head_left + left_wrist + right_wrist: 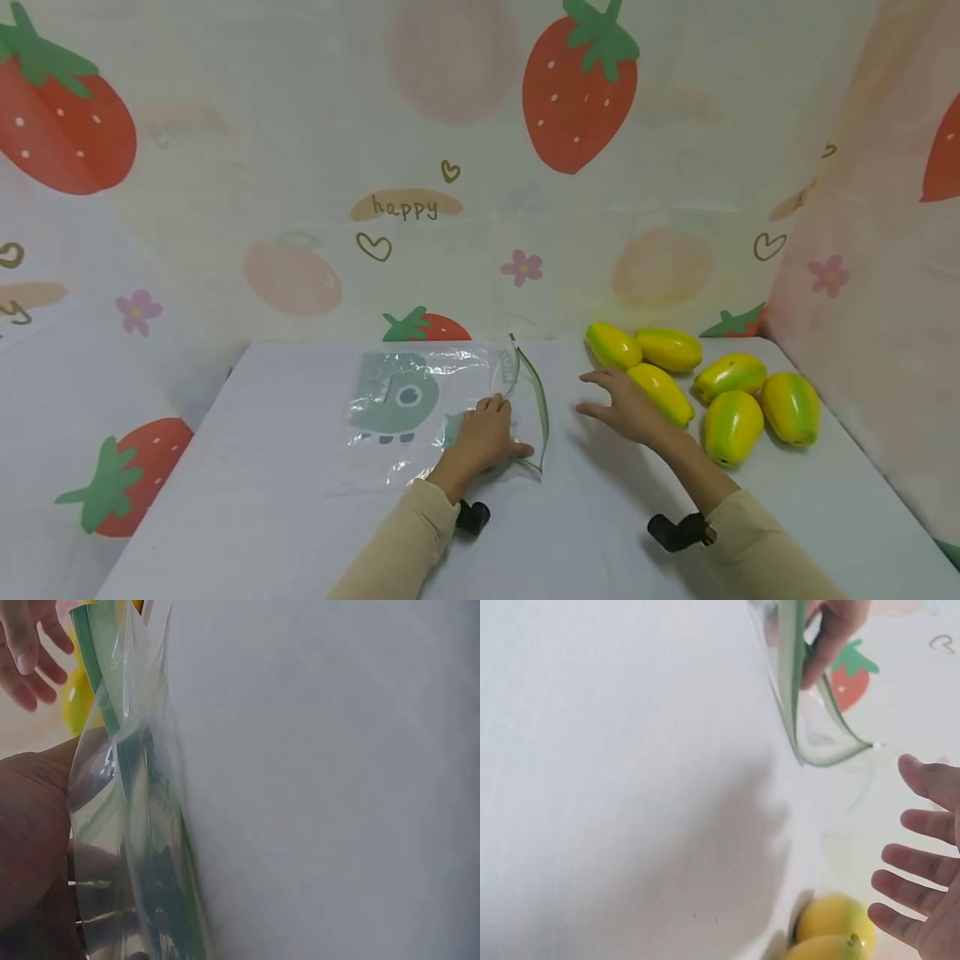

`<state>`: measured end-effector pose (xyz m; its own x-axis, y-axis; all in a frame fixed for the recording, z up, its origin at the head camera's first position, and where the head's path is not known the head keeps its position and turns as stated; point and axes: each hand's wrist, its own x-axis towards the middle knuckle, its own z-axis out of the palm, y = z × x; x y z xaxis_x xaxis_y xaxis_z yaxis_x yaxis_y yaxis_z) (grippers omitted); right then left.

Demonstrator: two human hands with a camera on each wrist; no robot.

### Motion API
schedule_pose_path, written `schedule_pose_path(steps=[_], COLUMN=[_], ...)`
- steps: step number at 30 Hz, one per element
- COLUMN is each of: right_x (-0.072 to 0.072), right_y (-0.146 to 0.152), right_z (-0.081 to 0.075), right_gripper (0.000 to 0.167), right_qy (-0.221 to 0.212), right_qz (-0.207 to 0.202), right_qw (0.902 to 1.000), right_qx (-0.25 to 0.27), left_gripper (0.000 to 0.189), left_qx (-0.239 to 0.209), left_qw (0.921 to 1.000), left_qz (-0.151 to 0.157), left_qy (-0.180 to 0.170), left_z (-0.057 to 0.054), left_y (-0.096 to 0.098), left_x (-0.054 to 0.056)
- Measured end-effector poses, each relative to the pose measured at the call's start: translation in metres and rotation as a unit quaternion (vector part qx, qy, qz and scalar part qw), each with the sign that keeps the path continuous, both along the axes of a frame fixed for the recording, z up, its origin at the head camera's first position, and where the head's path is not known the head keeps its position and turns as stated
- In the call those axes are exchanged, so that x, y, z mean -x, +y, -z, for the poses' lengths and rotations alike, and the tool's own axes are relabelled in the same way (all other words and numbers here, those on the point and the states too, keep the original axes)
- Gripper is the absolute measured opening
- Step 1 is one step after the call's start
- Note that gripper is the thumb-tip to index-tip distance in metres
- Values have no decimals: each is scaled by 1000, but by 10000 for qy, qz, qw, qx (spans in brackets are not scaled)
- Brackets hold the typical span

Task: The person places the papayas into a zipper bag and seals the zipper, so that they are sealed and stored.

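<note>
A clear plastic zip bag (390,400) with a green cartoon dinosaur print lies on the white table. Its green-edged mouth (832,754) gapes toward the right. My left hand (483,437) holds the bag near that mouth, with the thumb spread to the right; clear film covers part of the fingers (97,900) in the left wrist view. Between the bag and several yellow-green papayas (733,427), my right hand (626,407) hovers above the table, its fingers spread and holding nothing. The papayas also show at the bottom of the right wrist view.
The white table (262,467) reaches back to a curtain (315,167) printed with strawberries, hearts and flowers. More of this cloth hangs at both sides. The papayas lie close together at the table's right back. A black wrist camera (675,532) sits below the right hand.
</note>
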<state>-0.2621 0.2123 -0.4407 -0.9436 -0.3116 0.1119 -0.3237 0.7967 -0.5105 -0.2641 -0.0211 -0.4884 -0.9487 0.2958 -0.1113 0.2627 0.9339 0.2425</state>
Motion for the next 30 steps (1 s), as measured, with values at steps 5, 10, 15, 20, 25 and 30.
schedule_pose_path(steps=[5,10,15,20,25,30], right_x=[-3,-3,-1,3,6,8], right_y=[16,32,45,58,67,70], right_z=[-12,-19,-20,-16,-12,-11], right_gripper=[51,47,47,51,57,59], right_qy=[145,375,387,382,224,54], right_qz=[300,412,512,608,744,868], right_qw=[9992,9981,9972,9962,9952,9934], right_qx=[-240,-277,-373,-495,-591,-747], left_gripper=[90,90,90,89,89,89], left_qx=[40,-1,-1,-26,-11,11], left_qw=[10000,9999,10000,10000,10000,10000], left_qz=[75,65,28,53,46,17], left_qy=[29,76,67,52,66,77], left_z=[-1,-2,-2,-4,-4,-2], left_y=[0,-1,-1,-1,-1,-1], left_x=[-1,0,-2,-4,-5,-2])
